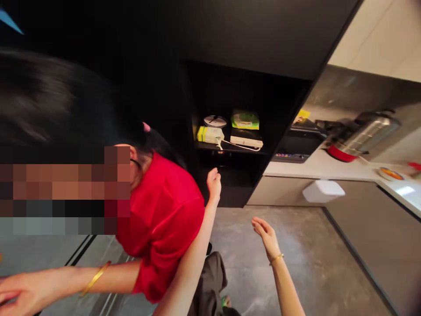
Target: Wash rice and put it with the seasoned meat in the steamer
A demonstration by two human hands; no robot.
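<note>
My left hand (214,181) is raised in front of the dark cabinet (230,87), just below its open shelf (230,149). Its fingers are curled in loosely and nothing shows in them. My right hand (265,234) hangs lower over the grey floor (296,263), fingers stretched out and empty, with a thin gold bracelet at the wrist. Another person in a red shirt (164,219) bends close on my left, touching my left forearm. Their own arm with a gold bangle (95,277) reaches toward the lower left corner.
The shelf holds a white power strip (246,140), a pale box (209,134), a round white object (215,121) and a green packet (245,120). On the white counter (315,169) at right stand a steel kettle (362,134) and a black appliance (297,145).
</note>
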